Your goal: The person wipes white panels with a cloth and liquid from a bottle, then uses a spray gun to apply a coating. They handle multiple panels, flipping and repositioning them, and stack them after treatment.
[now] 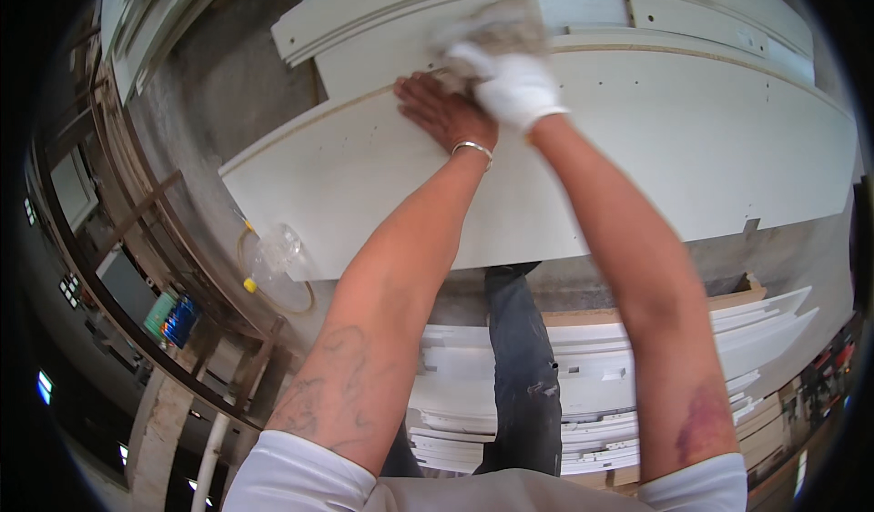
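Note:
A long white panel (674,157) with small holes and a raw brown edge lies across in front of me. My left hand (446,111), bare with a bracelet at the wrist, rests flat near its far edge, fingers stretched out. My right hand (517,91) wears a white glove and is closed on a greyish-beige rag (506,28). Motion smears the rag and the glove's fingers. The rag is over the far edge of the panel and the white boards (373,55) behind it, just beyond my left hand.
More white panels (583,366) are stacked beside my legs. A clear plastic bottle (278,253) with a yellow cap and thin hose sits left of the panel. Farther left runs a rusty metal frame (137,216), with blue and green items (173,319) near it. White boards (164,11) lie far left.

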`<state>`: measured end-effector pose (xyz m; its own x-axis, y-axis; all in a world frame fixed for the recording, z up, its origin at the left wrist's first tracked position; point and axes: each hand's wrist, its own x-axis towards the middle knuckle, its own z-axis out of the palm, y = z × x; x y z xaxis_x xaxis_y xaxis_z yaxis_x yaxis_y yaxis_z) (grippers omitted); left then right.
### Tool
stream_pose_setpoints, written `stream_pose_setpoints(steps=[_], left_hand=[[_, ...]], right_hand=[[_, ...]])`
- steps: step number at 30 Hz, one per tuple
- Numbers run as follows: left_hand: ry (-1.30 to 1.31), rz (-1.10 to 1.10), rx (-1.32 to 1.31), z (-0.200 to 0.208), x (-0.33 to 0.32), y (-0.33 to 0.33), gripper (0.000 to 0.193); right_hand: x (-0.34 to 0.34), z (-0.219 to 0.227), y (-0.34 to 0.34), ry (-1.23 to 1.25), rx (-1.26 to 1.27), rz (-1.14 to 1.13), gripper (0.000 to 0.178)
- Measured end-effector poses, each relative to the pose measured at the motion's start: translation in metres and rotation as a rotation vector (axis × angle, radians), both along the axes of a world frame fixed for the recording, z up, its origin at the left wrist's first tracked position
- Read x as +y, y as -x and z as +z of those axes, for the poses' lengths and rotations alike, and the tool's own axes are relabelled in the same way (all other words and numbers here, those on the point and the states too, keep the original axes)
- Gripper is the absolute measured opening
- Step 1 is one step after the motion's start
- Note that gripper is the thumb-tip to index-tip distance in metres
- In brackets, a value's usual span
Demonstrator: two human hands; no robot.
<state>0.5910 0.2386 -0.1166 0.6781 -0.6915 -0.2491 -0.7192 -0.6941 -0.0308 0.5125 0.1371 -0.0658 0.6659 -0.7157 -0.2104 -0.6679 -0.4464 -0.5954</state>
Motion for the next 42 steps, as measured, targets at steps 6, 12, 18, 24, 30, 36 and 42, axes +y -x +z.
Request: stream_pose_setpoints(steps=[6, 12, 18, 24, 30, 36, 42], left_hand=[[0.273, -0.186, 0.678, 0.061, 0.066, -0.062, 0.079], [0.185, 0.198, 0.767, 0.12, 0.334, -0.086, 0.069], [0.29, 0.96, 0.732, 0.154, 0.511, -0.163, 0.071], [0.58, 0.983, 0.593, 0.147, 0.498, -0.279, 0.095], [0.75, 0.976, 0.72, 0.12, 0.461, -0.305, 0.089], [0.807, 1.122, 0.697, 0.111, 0.411, -0.314, 0.071], [0.792, 1.182, 0.637, 0.135, 0.363, -0.306, 0.064]], right_hand=[[-0.078, 0.038, 0.175, -0.119, 0.54, -0.601, 0.055], [-0.009, -0.024, 0.065, -0.034, 0.441, -0.449, 0.058], [0.147, 0.006, -0.209, 0.367, -0.078, 0.012, 0.049], [0.079, 0.015, -0.133, 0.05, 0.114, 0.25, 0.036], [0.032, -0.004, -0.048, 0.212, 0.468, -0.166, 0.052], [0.123, -0.009, -0.234, -0.101, 0.232, 0.095, 0.058], [0.148, -0.007, -0.317, 0.177, 0.154, 0.259, 0.064]])
